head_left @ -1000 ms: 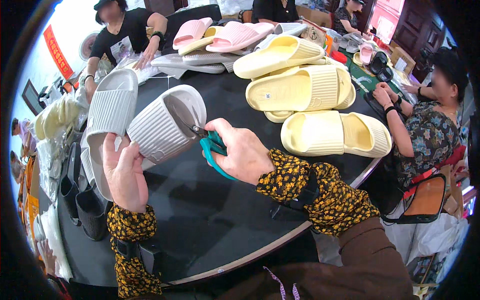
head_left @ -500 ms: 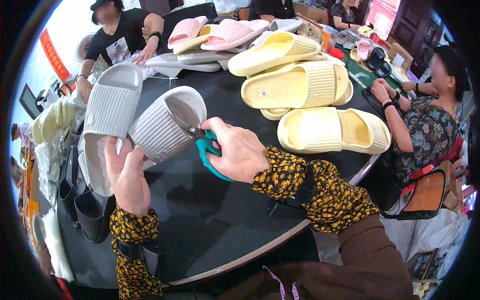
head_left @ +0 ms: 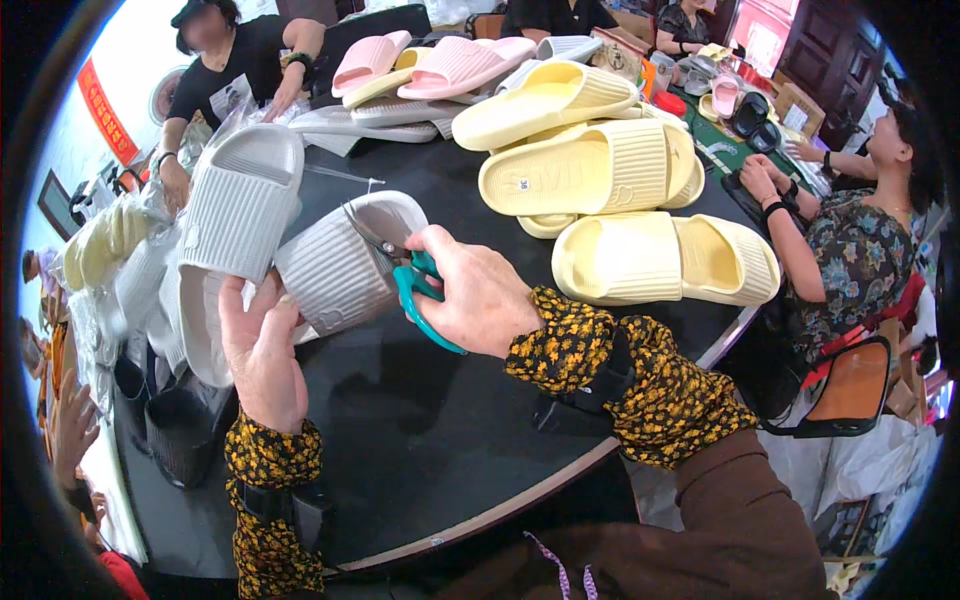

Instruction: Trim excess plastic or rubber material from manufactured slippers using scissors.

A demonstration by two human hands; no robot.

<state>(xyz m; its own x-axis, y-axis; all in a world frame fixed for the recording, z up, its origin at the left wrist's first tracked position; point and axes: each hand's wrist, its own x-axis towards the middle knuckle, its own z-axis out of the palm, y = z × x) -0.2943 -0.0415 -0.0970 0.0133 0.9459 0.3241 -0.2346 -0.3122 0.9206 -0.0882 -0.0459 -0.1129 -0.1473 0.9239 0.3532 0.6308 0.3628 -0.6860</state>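
A ribbed grey slipper [head_left: 238,215] stands toe-up on the left, its lower end in my left hand [head_left: 262,350], which is closed on it. Beside it a second grey slipper [head_left: 335,265] leans to the right, also touching my left fingers. My right hand [head_left: 480,300] is closed round the teal handles of a pair of scissors [head_left: 408,290]. Their blades reach across the opening of the second slipper. A thin clear strand [head_left: 345,180] shows just above it. Whether the blades touch the strand, I cannot tell.
Yellow slippers [head_left: 570,170] are stacked right of centre on the black table [head_left: 400,450]. Pink slippers [head_left: 460,65] and grey ones lie behind. Dark slippers [head_left: 180,430] and bagged pale ones [head_left: 115,235] are on the left. Other people work round the table, one person's hand [head_left: 75,425] at far left.
Both grey slippers have shifted slightly right, and the second one has dropped a little. The scissor blades now slant up more steeply. Another person's hand has come in at the left edge.
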